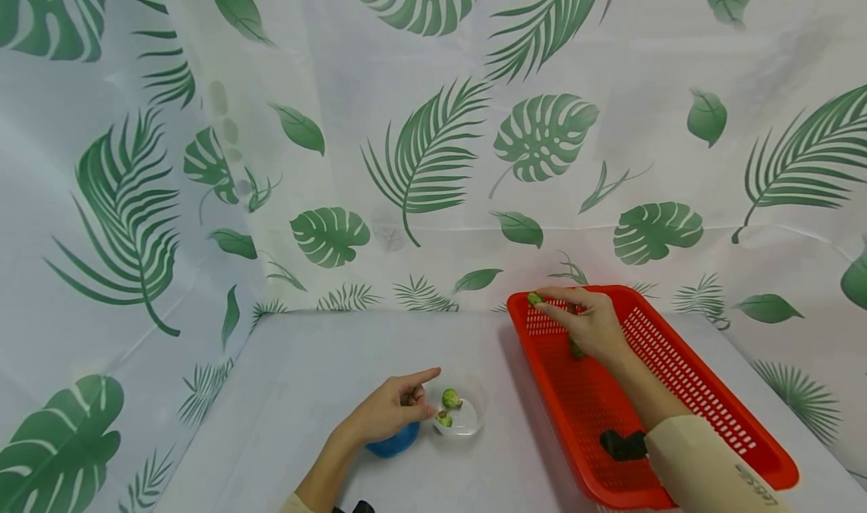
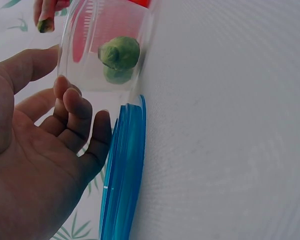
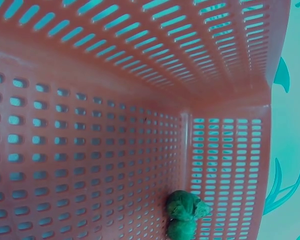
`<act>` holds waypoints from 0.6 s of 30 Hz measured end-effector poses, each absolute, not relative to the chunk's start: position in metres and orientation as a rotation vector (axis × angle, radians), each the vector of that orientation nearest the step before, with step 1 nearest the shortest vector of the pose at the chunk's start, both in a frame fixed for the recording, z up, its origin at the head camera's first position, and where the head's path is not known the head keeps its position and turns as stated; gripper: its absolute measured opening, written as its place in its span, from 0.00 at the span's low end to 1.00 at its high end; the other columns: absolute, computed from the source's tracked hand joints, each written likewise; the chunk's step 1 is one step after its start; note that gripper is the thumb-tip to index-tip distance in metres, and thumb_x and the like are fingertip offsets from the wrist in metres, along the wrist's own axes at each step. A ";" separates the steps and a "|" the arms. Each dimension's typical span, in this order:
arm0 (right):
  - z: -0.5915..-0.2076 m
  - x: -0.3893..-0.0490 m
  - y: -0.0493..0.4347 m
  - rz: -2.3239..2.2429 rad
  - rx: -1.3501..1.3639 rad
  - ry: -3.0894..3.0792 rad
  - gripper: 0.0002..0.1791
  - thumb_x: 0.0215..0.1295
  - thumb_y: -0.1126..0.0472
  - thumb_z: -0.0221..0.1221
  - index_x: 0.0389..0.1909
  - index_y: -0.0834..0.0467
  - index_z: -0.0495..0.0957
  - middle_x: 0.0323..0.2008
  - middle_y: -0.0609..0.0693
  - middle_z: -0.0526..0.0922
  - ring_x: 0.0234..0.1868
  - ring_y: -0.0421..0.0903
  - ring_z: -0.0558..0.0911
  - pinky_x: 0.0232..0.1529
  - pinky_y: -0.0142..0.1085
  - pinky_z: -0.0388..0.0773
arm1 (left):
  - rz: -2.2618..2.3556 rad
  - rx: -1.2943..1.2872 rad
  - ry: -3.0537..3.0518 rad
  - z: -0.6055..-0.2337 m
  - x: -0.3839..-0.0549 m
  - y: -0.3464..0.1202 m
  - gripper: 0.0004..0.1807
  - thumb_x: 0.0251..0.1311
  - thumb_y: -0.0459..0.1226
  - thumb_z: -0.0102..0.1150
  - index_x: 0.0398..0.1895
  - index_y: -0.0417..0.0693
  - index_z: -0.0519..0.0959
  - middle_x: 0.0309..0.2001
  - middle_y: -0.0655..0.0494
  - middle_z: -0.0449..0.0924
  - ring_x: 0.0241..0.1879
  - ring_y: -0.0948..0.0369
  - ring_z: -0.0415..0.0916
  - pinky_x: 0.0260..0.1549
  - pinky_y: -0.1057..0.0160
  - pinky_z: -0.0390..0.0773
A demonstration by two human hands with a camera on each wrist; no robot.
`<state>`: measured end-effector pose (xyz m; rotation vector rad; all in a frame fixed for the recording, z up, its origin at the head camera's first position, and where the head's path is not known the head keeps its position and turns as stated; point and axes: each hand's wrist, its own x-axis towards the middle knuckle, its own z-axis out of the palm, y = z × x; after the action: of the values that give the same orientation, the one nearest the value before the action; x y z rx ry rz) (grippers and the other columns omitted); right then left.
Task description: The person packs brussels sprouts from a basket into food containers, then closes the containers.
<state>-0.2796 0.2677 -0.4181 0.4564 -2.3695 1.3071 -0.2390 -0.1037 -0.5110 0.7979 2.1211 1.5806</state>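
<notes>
My right hand [image 1: 596, 329] pinches a small green Brussels sprout [image 1: 534, 298] between thumb and fingertips, above the far left end of the red plastic basket [image 1: 565, 438]. Below it, two more sprouts [image 3: 182, 212] lie side by side in the basket's corner; the right wrist view does not show the hand. My left hand [image 1: 389, 411] is at the near left side of a clear plastic container [image 1: 470, 423], fingers loosely bent and fingertips right at its rim. Inside that container are two sprouts, one green [image 1: 451, 399] and one paler [image 1: 443, 419].
A blue lid [image 1: 394, 444] lies on the white table [image 1: 284, 393], partly hidden under my left hand. Leaf-printed sheeting [image 1: 433, 159] hangs behind and at the sides. Black wrist gear [image 1: 623, 445] on my right forearm overlaps the basket in the head view.
</notes>
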 end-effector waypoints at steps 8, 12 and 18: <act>-0.397 -0.264 0.251 1.348 0.648 -2.203 0.16 0.63 0.76 0.67 0.52 0.66 0.87 0.50 0.66 0.87 0.46 0.51 0.82 0.31 0.29 0.71 | 1.575 0.802 2.135 -0.510 -0.239 -0.103 0.36 0.71 0.32 0.62 0.79 0.39 0.63 0.33 0.57 0.72 0.28 0.70 0.65 0.29 0.72 0.67; -0.396 -0.263 0.248 1.349 0.692 -2.147 0.17 0.62 0.79 0.66 0.52 0.68 0.86 0.50 0.69 0.86 0.50 0.48 0.82 0.36 0.26 0.74 | 1.575 0.801 2.133 -0.510 -0.238 -0.104 0.36 0.71 0.33 0.63 0.79 0.39 0.63 0.33 0.57 0.72 0.27 0.70 0.64 0.29 0.72 0.66; -0.392 -0.259 0.239 1.379 0.692 -2.090 0.18 0.61 0.80 0.66 0.52 0.70 0.86 0.50 0.69 0.86 0.54 0.47 0.82 0.50 0.27 0.76 | 1.577 0.797 2.129 -0.510 -0.239 -0.103 0.36 0.71 0.32 0.62 0.79 0.39 0.63 0.33 0.57 0.72 0.28 0.69 0.65 0.29 0.72 0.67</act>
<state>-0.2591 0.2393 -0.3925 0.6919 -2.0896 1.3787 -0.2390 -0.1033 -0.5097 0.7965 2.1292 1.5767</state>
